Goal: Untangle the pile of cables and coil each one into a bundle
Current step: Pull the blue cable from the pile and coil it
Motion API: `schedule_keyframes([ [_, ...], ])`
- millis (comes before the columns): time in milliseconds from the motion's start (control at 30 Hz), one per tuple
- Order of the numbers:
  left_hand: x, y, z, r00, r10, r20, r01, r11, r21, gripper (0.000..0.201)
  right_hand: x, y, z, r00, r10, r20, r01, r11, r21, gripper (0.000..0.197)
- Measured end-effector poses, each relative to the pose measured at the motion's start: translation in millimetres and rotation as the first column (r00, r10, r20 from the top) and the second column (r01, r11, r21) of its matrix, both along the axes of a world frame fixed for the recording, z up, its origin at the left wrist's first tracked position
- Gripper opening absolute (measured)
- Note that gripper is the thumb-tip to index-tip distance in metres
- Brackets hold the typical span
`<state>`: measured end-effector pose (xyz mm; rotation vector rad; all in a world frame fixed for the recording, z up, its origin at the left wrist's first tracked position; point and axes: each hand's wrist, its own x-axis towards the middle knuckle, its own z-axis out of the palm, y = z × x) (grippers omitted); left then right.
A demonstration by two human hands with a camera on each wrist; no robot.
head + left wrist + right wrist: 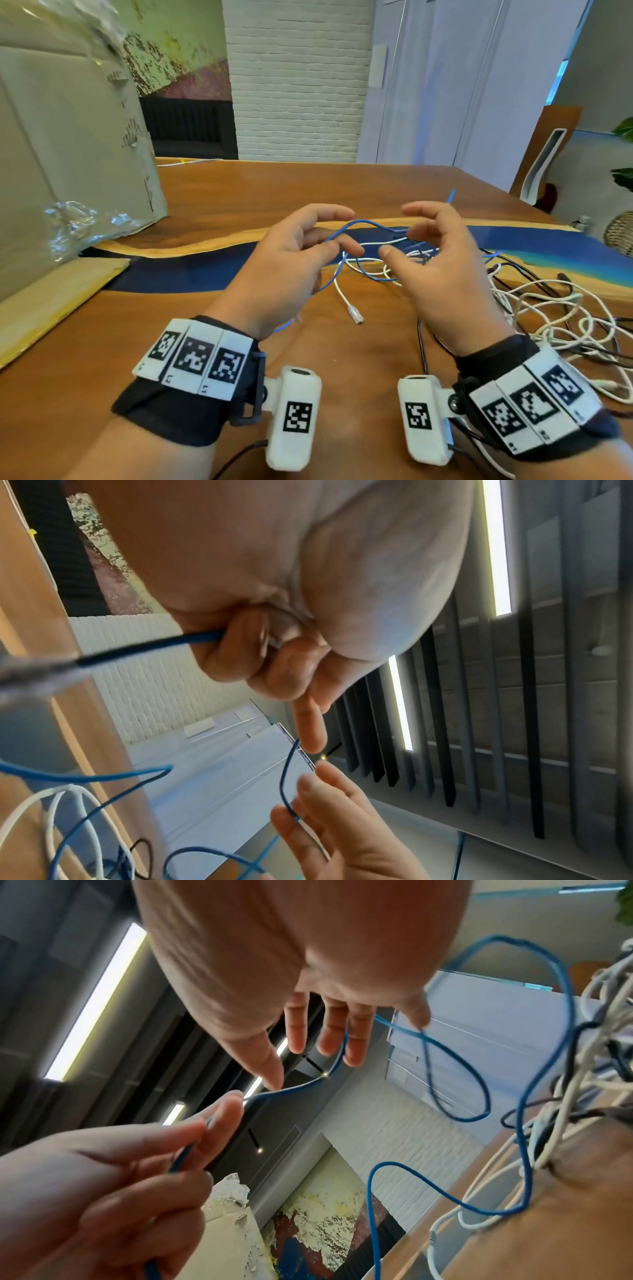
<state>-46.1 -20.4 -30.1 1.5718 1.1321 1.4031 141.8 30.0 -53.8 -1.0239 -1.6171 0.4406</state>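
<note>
A thin blue cable [363,223] arcs between my two hands above the wooden table [239,192]. My left hand [337,236] grips it, lower fingers curled round the strand [205,637] and fingertips pinching it [192,1148]. My right hand [397,233] hovers just right of it with fingers spread and relaxed; the blue cable [339,1056] runs across those fingers [354,1042] without being pinched. Under the hands lies a white cable [339,291] ending in a clear plug [355,314]. A tangled pile of white, black and blue cables [548,315] lies at the right.
A large cardboard box [68,154] with crumpled plastic film [78,219] stands at the left, one flap lying on the table. A chair [548,154] and a wicker basket [620,233] sit beyond the right edge. A blue resin strip [548,240] crosses the tabletop.
</note>
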Motion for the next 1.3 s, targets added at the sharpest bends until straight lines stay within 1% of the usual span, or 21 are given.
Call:
schedule_keyframes([
  [33, 2, -2, 2, 1.0, -0.004, -0.004, 0.004, 1.0, 0.007, 0.03, -2, -1, -1, 0.997, 0.015, 0.081, -0.013, 0.999, -0.031, 0.046],
  [100, 2, -4, 4, 0.997, 0.054, -0.055, -0.051, 0.998, 0.04, 0.023, -5, 0, -4, 0.986, 0.058, 0.159, -0.037, 0.991, -0.129, 0.042],
  [200, -5, 3, -1, 0.949, 0.255, -0.186, -0.234, 0.964, 0.129, 0.013, -1, 0, -3, 0.984, 0.106, 0.144, -0.082, 0.982, -0.168, 0.019],
  [267, -8, 7, -4, 0.928, 0.295, -0.229, -0.275, 0.954, 0.115, 0.011, -1, -3, 0, 0.986, 0.158, 0.06, -0.152, 0.983, -0.104, 0.014],
  [333, -5, 6, -5, 0.941, 0.223, -0.256, -0.21, 0.975, 0.077, 0.011, -3, -8, 3, 0.966, 0.222, -0.13, -0.232, 0.971, -0.059, 0.013],
  [400, -1, 2, -4, 0.952, 0.125, -0.281, -0.109, 0.991, 0.071, 0.01, -6, -9, 3, 0.914, 0.291, -0.284, -0.32, 0.945, -0.061, 0.02],
  [467, -2, -1, -2, 0.968, 0.057, -0.243, -0.034, 0.995, 0.099, 0.01, -8, -7, 0, 0.914, 0.341, -0.22, -0.37, 0.922, -0.11, 0.034],
  [500, -3, -1, -1, 0.98, 0.024, -0.196, -0.003, 0.994, 0.106, 0.01, -8, -6, -1, 0.906, 0.388, -0.171, -0.415, 0.895, -0.164, 0.034],
  [567, -5, -2, 1, 0.991, -0.005, -0.137, 0.02, 0.994, 0.105, 0.01, -8, -7, -3, 0.857, 0.497, -0.138, -0.515, 0.813, -0.273, 0.022],
  [633, -11, -2, 2, 0.99, 0.022, -0.141, -0.011, 0.997, 0.078, 0.012, -4, -7, -2, 0.829, 0.527, -0.189, -0.56, 0.77, -0.308, 0.022],
  [733, -25, 5, -2, 0.989, 0.036, -0.144, -0.044, 0.998, -0.048, 0.039, 7, -5, 9, 0.803, 0.459, -0.381, -0.569, 0.78, -0.26, 0.023],
  [800, -29, 6, -5, 0.999, -0.037, -0.031, 0.032, 0.99, -0.138, 0.046, 14, -2, 14, 0.804, 0.426, -0.414, -0.548, 0.801, -0.241, 0.024],
  [833, -29, 7, -5, 0.992, -0.087, 0.087, 0.099, 0.983, -0.153, 0.045, 15, -1, 14, 0.822, 0.418, -0.386, -0.528, 0.814, -0.242, 0.024],
  [900, -26, 5, -3, 0.931, -0.186, 0.315, 0.24, 0.961, -0.141, 0.043, 12, -1, 11, 0.872, 0.402, -0.28, -0.47, 0.848, -0.246, 0.022],
  [933, -26, 4, -2, 0.897, -0.237, 0.373, 0.304, 0.944, -0.13, 0.042, 9, -1, 9, 0.896, 0.392, -0.209, -0.436, 0.865, -0.247, 0.023],
  [967, -26, 3, -1, 0.879, -0.285, 0.382, 0.354, 0.928, -0.12, 0.044, 7, -1, 7, 0.911, 0.388, -0.139, -0.411, 0.878, -0.246, 0.025],
  [1033, -25, -2, 1, 0.877, -0.354, 0.326, 0.406, 0.908, -0.106, 0.042, 5, -2, 5, 0.915, 0.404, -0.016, -0.393, 0.88, -0.267, 0.031],
  [1100, -23, -5, 4, 0.881, -0.355, 0.313, 0.398, 0.913, -0.084, 0.036, 4, -3, 5, 0.897, 0.438, 0.062, -0.402, 0.865, -0.299, 0.035],
  [1167, -17, -4, 7, 0.855, -0.307, 0.418, 0.356, 0.934, -0.043, 0.033, 2, -4, 3, 0.878, 0.469, 0.09, -0.425, 0.853, -0.303, 0.036],
  [1233, -10, 1, 7, 0.753, -0.287, 0.592, 0.326, 0.944, 0.044, 0.034, -3, -5, 0, 0.86, 0.48, 0.174, -0.422, 0.86, -0.286, 0.03],
  [1300, -4, 5, 5, 0.648, -0.286, 0.705, 0.282, 0.951, 0.126, 0.031, -9, -10, -3, 0.788, 0.502, 0.357, -0.394, 0.856, -0.335, 0.038],
])
